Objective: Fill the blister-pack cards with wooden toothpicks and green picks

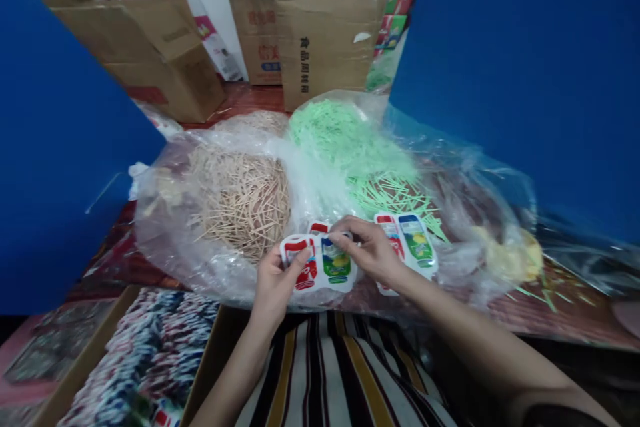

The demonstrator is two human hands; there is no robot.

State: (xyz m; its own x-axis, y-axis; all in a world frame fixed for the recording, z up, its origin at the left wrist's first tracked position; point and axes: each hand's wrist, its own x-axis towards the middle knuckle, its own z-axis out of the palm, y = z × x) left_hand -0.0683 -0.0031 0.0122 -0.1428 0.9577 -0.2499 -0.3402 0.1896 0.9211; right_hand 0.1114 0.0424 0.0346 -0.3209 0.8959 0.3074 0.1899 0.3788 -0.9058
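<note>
A flat printed twin packet (336, 265), one half red and the other green and blue, is held upright over the plastic. My left hand (279, 279) is closed on its left side, thumb across the red half. At the upper right edge, my right hand (369, 245) pinches the packet with curled fingers; any smaller thing between the fingertips is hidden. A similar packet (420, 243) lies beyond my right wrist, partly covered by it. Part of another red packet (318, 228) shows behind the held one.
Clear plastic bags hold tan sticks (245, 193) at left and green sticks (345, 133) at right. Cardboard boxes (327, 47) stand at the back between blue panels (525, 80). Lower left, an open carton (127, 300) contains many packed packets. Yellowish material (523, 257) lies at right.
</note>
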